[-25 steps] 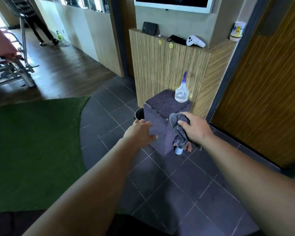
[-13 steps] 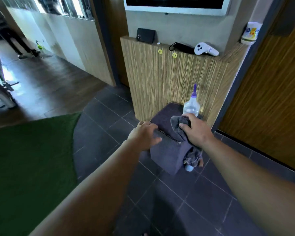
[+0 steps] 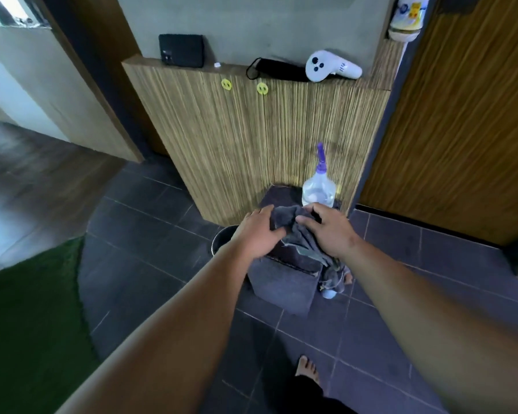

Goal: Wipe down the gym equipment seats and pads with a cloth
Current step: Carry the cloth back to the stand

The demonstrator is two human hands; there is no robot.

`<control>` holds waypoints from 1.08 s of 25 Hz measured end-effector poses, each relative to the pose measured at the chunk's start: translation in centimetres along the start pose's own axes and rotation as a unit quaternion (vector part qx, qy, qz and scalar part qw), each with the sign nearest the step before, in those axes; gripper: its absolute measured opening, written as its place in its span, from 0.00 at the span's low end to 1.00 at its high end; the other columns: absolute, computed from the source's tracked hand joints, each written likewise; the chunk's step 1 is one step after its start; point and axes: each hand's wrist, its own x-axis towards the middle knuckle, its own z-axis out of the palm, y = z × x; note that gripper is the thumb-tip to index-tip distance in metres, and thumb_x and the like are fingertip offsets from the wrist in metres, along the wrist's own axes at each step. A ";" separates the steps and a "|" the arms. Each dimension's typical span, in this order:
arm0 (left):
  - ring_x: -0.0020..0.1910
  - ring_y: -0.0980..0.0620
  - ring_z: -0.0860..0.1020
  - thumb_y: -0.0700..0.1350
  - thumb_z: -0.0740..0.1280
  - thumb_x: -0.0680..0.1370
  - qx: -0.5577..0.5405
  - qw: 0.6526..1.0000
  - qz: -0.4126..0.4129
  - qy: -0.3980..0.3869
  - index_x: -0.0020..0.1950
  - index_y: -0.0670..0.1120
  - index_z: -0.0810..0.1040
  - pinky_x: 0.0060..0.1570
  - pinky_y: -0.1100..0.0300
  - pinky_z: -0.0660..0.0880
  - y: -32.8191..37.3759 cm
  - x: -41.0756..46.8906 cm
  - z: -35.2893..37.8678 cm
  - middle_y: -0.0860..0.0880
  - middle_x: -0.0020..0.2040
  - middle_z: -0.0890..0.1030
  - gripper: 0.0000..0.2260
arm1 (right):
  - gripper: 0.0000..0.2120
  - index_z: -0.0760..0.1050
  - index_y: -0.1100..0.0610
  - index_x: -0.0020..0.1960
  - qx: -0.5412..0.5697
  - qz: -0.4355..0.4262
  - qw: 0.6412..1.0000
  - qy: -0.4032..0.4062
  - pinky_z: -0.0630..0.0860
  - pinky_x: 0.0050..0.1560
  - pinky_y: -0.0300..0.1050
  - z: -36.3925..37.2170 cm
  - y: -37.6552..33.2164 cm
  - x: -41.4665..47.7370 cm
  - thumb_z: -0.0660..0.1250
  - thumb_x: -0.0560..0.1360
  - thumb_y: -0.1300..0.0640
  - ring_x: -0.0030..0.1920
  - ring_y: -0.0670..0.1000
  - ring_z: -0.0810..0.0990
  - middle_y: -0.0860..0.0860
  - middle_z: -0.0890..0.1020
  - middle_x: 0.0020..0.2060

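Observation:
A grey cloth lies bunched on top of a dark purple padded cube that stands on the tiled floor. My left hand grips the cloth's left part. My right hand grips its right part, and a loose end of the cloth hangs down the cube's right side. A clear spray bottle with a purple nozzle stands upright on the cube's far corner, just beyond my right fingers.
A wood-slat counter rises right behind the cube, bearing a white controller and a black case. A metal bucket sits left of the cube. A wooden door stands right, green turf left, and my bare foot below.
I have stepped closer to the cube. My left hand has moved from the cube's left edge onto the cloth, so both hands now hold it on the top.

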 end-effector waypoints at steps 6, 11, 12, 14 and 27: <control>0.52 0.46 0.86 0.51 0.71 0.76 -0.335 0.934 -0.108 -0.069 0.55 0.49 0.85 0.63 0.41 0.78 -1.8 8.6 3.1 0.48 0.50 0.88 0.11 | 0.15 0.78 0.69 0.64 0.282 0.196 0.939 -0.020 0.72 0.54 0.34 1.4 4.6 6.6 0.61 0.84 0.60 0.48 0.44 0.80 0.53 0.81 0.49; 0.52 0.44 0.85 0.50 0.72 0.76 -0.369 0.910 -0.172 -0.080 0.49 0.49 0.84 0.58 0.41 0.81 -4.8 13.7 5.4 0.47 0.49 0.87 0.06 | 0.29 0.78 0.58 0.65 0.506 0.391 0.769 0.011 0.78 0.61 0.54 4.1 8.6 10.2 0.62 0.79 0.35 0.58 0.59 0.84 0.60 0.85 0.57; 0.52 0.41 0.85 0.51 0.73 0.75 -0.366 0.909 -0.184 -0.079 0.48 0.49 0.83 0.55 0.40 0.81 -5.6 14.7 6.0 0.45 0.48 0.86 0.07 | 0.28 0.77 0.58 0.66 0.537 0.382 0.752 0.017 0.78 0.60 0.54 4.8 9.6 10.8 0.61 0.80 0.36 0.60 0.59 0.83 0.59 0.84 0.59; 0.52 0.37 0.84 0.52 0.72 0.74 -0.333 0.918 -0.194 -0.098 0.48 0.48 0.83 0.50 0.38 0.82 -7.2 16.7 7.1 0.41 0.49 0.85 0.09 | 0.26 0.77 0.58 0.67 0.547 0.389 0.740 0.053 0.78 0.60 0.53 6.1 11.0 11.5 0.61 0.81 0.39 0.61 0.57 0.83 0.57 0.84 0.60; 0.63 0.47 0.80 0.53 0.70 0.79 -0.128 0.958 -0.122 -0.226 0.74 0.46 0.74 0.67 0.53 0.74 -11.2 21.3 7.8 0.46 0.66 0.80 0.25 | 0.18 0.80 0.52 0.63 0.141 0.460 0.870 0.107 0.75 0.58 0.47 8.8 14.7 11.0 0.66 0.79 0.42 0.60 0.60 0.79 0.57 0.81 0.60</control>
